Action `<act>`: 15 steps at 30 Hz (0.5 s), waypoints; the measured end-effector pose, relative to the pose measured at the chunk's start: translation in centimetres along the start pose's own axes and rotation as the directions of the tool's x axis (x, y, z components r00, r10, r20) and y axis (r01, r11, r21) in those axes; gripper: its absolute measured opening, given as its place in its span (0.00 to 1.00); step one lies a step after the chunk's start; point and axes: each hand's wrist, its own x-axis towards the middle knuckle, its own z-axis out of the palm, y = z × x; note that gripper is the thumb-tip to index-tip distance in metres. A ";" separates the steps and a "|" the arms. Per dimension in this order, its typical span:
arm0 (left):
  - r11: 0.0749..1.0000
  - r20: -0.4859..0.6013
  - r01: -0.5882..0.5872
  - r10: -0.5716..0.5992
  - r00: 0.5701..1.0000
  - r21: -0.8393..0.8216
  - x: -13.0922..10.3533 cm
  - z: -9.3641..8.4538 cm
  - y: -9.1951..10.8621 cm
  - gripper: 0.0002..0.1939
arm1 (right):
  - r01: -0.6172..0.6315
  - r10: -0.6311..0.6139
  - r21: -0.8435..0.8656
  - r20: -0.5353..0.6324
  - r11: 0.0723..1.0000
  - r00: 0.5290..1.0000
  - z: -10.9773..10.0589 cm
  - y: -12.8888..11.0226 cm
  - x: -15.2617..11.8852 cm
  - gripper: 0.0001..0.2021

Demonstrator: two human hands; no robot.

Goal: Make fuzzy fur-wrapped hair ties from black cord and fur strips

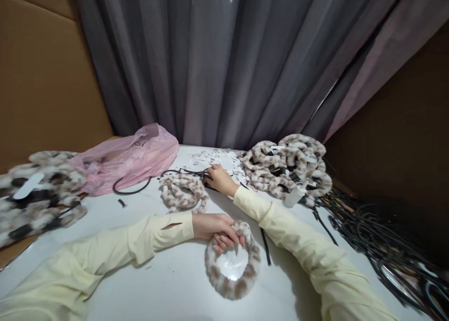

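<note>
A fluffy white ring with brown spots (233,288) lies near the front of the white table. My left hand (222,229) is closed round the far edge of this ring, fingers curled over the fur. Further back, my right hand (220,178) reaches to some thin black cords (201,173); its fingertips are bent down on them, and what they pinch is too small to make out. Just left of it, more spotted furry rings (182,192) lie together.
A pink plastic bag (133,157) and furry rings (42,190) are at left. At back right sits a furry pile (287,162) with a small white bottle (295,194). Black cords (368,237) heap at right. Small dark pieces (206,157) litter the back. Cardboard walls (45,77) flank a grey curtain (210,68).
</note>
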 end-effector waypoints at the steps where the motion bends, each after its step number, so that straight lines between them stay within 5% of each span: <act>1: 1.000 0.003 -0.005 0.005 1.000 0.001 0.1 0.0 0.0 0.08 | 0.009 -0.009 0.012 0.009 1.000 1.000 0.2 -0.2 0.4 0.09; 6: 1.000 0.019 -0.024 0.024 1.000 0.001 0.2 -0.1 -0.2 0.06 | 0.016 -0.016 0.135 -0.007 0.991 1.000 -1.4 -0.4 1.7 0.08; 10: 0.999 0.013 -0.033 0.033 0.999 0.005 0.3 0.0 -0.2 0.04 | -0.010 0.042 0.277 -0.110 0.961 0.993 -5.2 0.7 1.4 0.04; 15: 0.999 0.015 -0.052 0.052 0.999 0.005 0.3 0.0 -0.2 0.04 | -0.037 0.150 0.462 -0.210 0.886 0.966 -9.9 2.2 -0.3 0.10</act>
